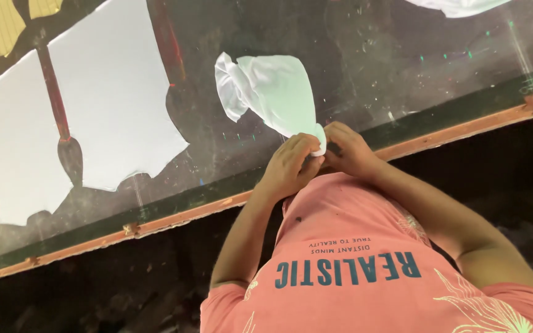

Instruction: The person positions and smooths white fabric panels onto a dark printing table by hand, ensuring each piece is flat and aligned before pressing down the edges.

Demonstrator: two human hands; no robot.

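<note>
A salmon-pink T-shirt (365, 265) is filling the near edge. Above it, both hands are closing together on the narrow end of a pale green bag (272, 92): left hand (291, 163), right hand (350, 148), fingers curled, seemingly pinching it over the dark glass tabletop (402, 55).

bag (274, 92) | white-green plastic pouch | centre, on dark glass | neck pinched by hands

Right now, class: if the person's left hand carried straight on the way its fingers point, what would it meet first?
The left hand points up and right at the twisted neck of the pale green bag, which it already pinches, with the right hand just beyond. So the bag comes first; depth past it is unclear.
</note>
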